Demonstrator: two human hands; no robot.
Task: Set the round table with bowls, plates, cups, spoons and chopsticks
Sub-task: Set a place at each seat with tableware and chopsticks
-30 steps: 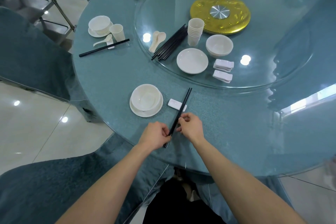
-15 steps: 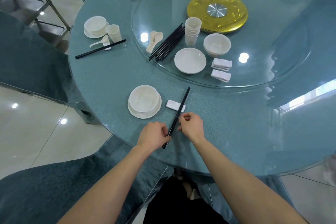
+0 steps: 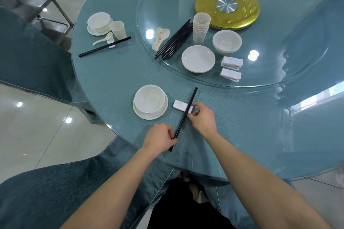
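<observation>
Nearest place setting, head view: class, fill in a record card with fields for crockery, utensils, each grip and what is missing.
Crockery: white bowl on a plate
Utensils: black chopsticks across a white chopstick rest
Left grip: pinches the chopsticks' near end
Right grip: pinches the chopsticks beside the rest
Missing: cup, spoon; cup stack and spoons sit on the glass turntable

You are in a restaurant-style banquet dining room. You face a big round table (image 3: 111, 83) with a glass turntable (image 3: 279, 72) on a gold hub (image 3: 227, 7). Cloth-covered chairs (image 3: 33, 57) ring it, stacked cups (image 3: 200, 26) and bowls (image 3: 227, 42) wait in bulk, and the tiled floor (image 3: 37, 126) shines.
</observation>
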